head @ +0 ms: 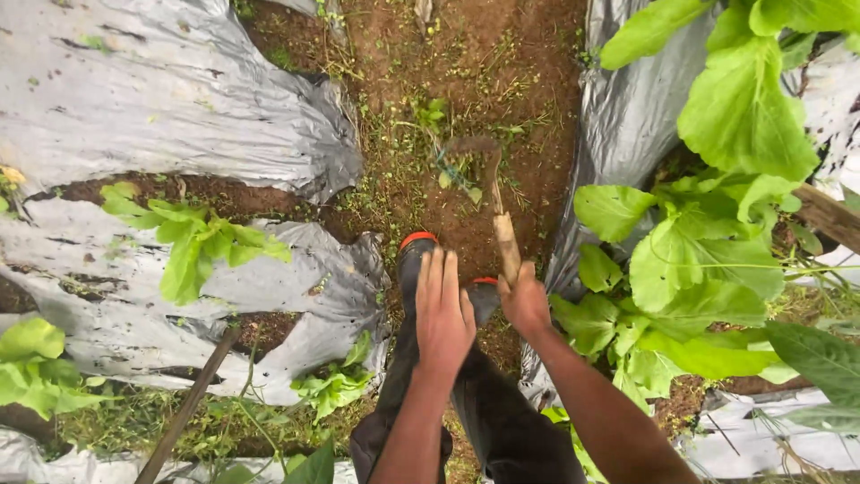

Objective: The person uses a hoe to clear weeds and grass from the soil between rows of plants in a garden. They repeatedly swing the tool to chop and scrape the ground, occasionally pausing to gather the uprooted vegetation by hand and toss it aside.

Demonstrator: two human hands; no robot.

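- Right hand (524, 303), lower centre of the frame: I see it closed in a fist round the wooden handle of a small hoe (495, 202), gripping near the butt end.
- Hoe: its handle runs up the frame from the fist, and the curved, soil-caked blade sits at upper centre, resting on or just above the soil; I cannot tell which.
- Left hand (443, 314), just beside the right: flat and open, fingers together and stretched forward, holding nothing. It lies over the dark trouser leg and boot (415, 260), which has an orange rim.
- Furrow (466, 81), centre strip: bare reddish earth with scattered small weeds (428, 115), some just beside the blade.
- Plastic sheets (161, 99), silver-grey, cover the beds at left and right of the furrow.
- Leafy plants (717, 233) crowd the right side; smaller ones (193, 237) grow through the left sheet.
- Judgement on technique: I would keep the blade inside the bare strip, with short shallow pulls, well apart from the sheet edges and the boot toe, so neither plastic nor crop stems get nicked.
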